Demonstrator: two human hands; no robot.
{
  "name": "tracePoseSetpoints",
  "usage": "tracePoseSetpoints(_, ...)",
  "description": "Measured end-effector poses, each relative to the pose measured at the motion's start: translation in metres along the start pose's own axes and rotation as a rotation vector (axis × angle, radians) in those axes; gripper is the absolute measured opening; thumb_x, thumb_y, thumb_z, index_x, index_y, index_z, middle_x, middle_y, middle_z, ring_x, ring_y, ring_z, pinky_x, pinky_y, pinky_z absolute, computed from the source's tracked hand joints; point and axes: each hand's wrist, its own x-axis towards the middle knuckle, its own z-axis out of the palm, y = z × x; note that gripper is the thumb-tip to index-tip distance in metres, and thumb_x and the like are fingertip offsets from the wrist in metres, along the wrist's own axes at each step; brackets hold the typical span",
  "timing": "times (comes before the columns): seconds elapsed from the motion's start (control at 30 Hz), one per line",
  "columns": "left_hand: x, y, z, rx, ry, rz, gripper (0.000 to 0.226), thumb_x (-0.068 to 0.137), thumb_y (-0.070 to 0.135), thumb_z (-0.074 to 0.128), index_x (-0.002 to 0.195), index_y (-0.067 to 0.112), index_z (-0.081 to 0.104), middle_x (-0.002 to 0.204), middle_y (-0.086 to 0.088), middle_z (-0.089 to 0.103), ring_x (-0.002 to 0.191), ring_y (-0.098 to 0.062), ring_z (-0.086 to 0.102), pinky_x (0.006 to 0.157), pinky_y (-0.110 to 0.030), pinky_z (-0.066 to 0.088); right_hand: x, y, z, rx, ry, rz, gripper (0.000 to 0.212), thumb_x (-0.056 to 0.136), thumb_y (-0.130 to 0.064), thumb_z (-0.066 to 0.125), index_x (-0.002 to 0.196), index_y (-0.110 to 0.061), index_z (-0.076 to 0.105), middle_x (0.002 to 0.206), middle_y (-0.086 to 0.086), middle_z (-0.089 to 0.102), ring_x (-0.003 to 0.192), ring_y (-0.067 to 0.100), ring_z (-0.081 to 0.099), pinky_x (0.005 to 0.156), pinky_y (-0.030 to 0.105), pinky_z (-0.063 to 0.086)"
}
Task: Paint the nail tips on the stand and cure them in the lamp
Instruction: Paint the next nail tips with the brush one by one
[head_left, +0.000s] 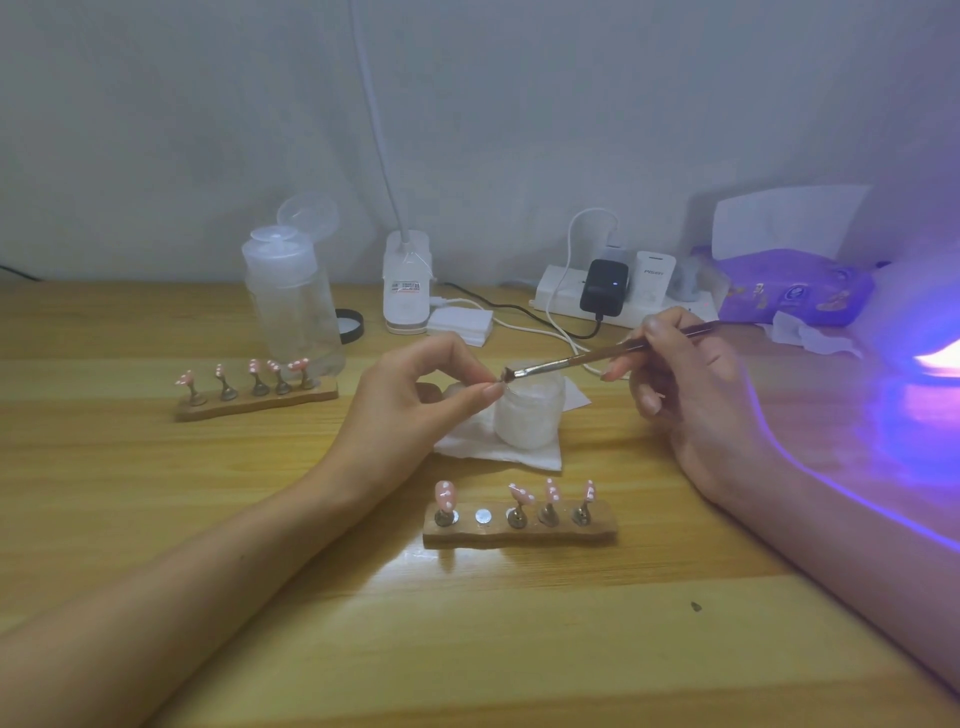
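**Holding the brush to a small pinched piece above the jar**

From your head camera, your left hand (426, 389) pinches a small piece (497, 385) between thumb and forefinger; it is too blurred to name. Your right hand (685, 384) grips a thin brush (597, 354) like a pen. Its dark bristles touch that piece, just above a frosted white jar (530, 415) standing on a white tissue (519, 454).

Nearer to you lies a wooden stand (519, 535) with four pink nail tips (445, 493), dotted white, raised on their pins. Its second spot from the left shows only a bare silver disc (483, 516). A second stand (254, 404) sits well apart at the far left, carrying five pink tips, just in front of a clear pump bottle (293, 306).

At the right edge the curing lamp (935, 358) glows violet, spilling light over the wooden table (156, 519) and your right forearm. A white power strip (558, 291) lies along the wall.
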Motion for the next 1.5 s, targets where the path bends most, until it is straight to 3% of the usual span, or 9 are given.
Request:
tracePoseSetpoints(0.33, -0.0020, 0.0003, -0.0007, -0.021, 0.003, 0.040, 0.014, 0.087, 0.021, 0.076, 0.079, 0.013, 0.068, 0.077, 0.012, 0.067, 0.049, -0.008, 0.036, 0.048, -0.017, 0.033, -0.0001, -0.0003, 0.0002, -0.007, -0.003, 0.012, 0.025, 0.104, -0.019, 0.047, 0.079, -0.019, 0.054, 0.066, 0.005, 0.070, 0.041, 0.009, 0.039, 0.040, 0.018, 0.024)
tracePoseSetpoints(0.47, -0.0020, 0.0002, -0.0011, 0.012, 0.003, 0.071, 0.012, 0.088, 0.018, 0.075, 0.080, 0.013, 0.067, 0.075, 0.016, 0.065, 0.047, -0.008, 0.035, 0.048, -0.017, 0.033, 0.0009, -0.0008, -0.0001, 0.009, 0.051, 0.033, 0.027, 0.103, -0.017, 0.046, 0.077, -0.019, 0.054, 0.062, 0.005, 0.068, 0.040, 0.009, 0.037, 0.044, 0.024, 0.020)
tracePoseSetpoints(0.67, -0.0030, 0.0001, -0.0004, 0.067, 0.002, 0.110, 0.014, 0.089, 0.017, 0.075, 0.079, 0.013, 0.065, 0.063, 0.025, 0.057, 0.047, -0.005, 0.033, 0.049, -0.012, 0.030, -0.0002, 0.0000, 0.0006, -0.015, 0.023, 0.045, 0.026, 0.103, -0.019, 0.047, 0.079, -0.018, 0.054, 0.065, 0.006, 0.070, 0.041, 0.009, 0.039, 0.042, 0.020, 0.023)
tracePoseSetpoints(0.8, -0.0024, -0.0002, -0.0004, 0.091, 0.012, 0.117, 0.014, 0.087, 0.020, 0.076, 0.078, 0.016, 0.066, 0.074, 0.018, 0.062, 0.049, -0.006, 0.035, 0.051, -0.014, 0.032, 0.0016, -0.0003, -0.0014, 0.017, 0.035, 0.031, 0.026, 0.103, -0.021, 0.048, 0.078, -0.019, 0.054, 0.065, 0.006, 0.069, 0.040, 0.009, 0.038, 0.044, 0.023, 0.020)
tracePoseSetpoints(0.93, -0.0023, -0.0008, -0.0007, 0.087, 0.010, 0.122, 0.014, 0.087, 0.023, 0.075, 0.078, 0.017, 0.066, 0.084, 0.009, 0.065, 0.050, -0.009, 0.037, 0.052, -0.017, 0.035, 0.0001, 0.0006, -0.0003, -0.006, -0.007, 0.016, 0.027, 0.102, -0.022, 0.049, 0.077, -0.021, 0.056, 0.068, 0.007, 0.071, 0.041, 0.009, 0.039, 0.040, 0.018, 0.025)
tracePoseSetpoints(1.03, -0.0021, -0.0008, -0.0010, 0.081, 0.001, 0.118, 0.014, 0.087, 0.022, 0.075, 0.079, 0.017, 0.066, 0.086, 0.007, 0.065, 0.050, -0.011, 0.038, 0.052, -0.019, 0.036, 0.0019, 0.0014, -0.0010, 0.002, 0.044, 0.042, 0.026, 0.103, -0.020, 0.048, 0.078, -0.018, 0.054, 0.065, 0.006, 0.070, 0.040, 0.009, 0.037, 0.041, 0.018, 0.025)
tracePoseSetpoints(1.17, -0.0016, -0.0018, -0.0011, 0.082, -0.002, 0.113, 0.013, 0.088, 0.021, 0.075, 0.079, 0.020, 0.065, 0.086, 0.007, 0.064, 0.052, -0.014, 0.038, 0.053, -0.019, 0.035, 0.0002, 0.0002, -0.0013, 0.019, -0.032, -0.004, 0.028, 0.101, -0.027, 0.051, 0.074, -0.027, 0.059, 0.069, 0.006, 0.071, 0.041, 0.009, 0.040, 0.041, 0.019, 0.023)
tracePoseSetpoints(1.37, -0.0014, -0.0022, -0.0009, 0.093, 0.000, 0.119, 0.014, 0.089, 0.020, 0.074, 0.078, 0.023, 0.065, 0.086, 0.006, 0.063, 0.054, -0.013, 0.038, 0.054, -0.021, 0.036, 0.0021, 0.0019, -0.0019, 0.013, 0.023, 0.018, 0.025, 0.103, -0.023, 0.048, 0.080, -0.019, 0.053, 0.067, 0.004, 0.070, 0.041, 0.009, 0.039, 0.044, 0.024, 0.019)
tracePoseSetpoints(1.5, -0.0009, -0.0022, -0.0008, 0.123, 0.006, 0.130, 0.010, 0.088, 0.020, 0.073, 0.081, 0.019, 0.066, 0.089, 0.008, 0.065, 0.055, -0.017, 0.042, 0.055, -0.026, 0.040, -0.0002, 0.0011, -0.0003, 0.001, -0.030, 0.004, 0.025, 0.103, -0.026, 0.049, 0.079, -0.022, 0.056, 0.069, 0.005, 0.071, 0.042, 0.009, 0.040, 0.041, 0.018, 0.024)
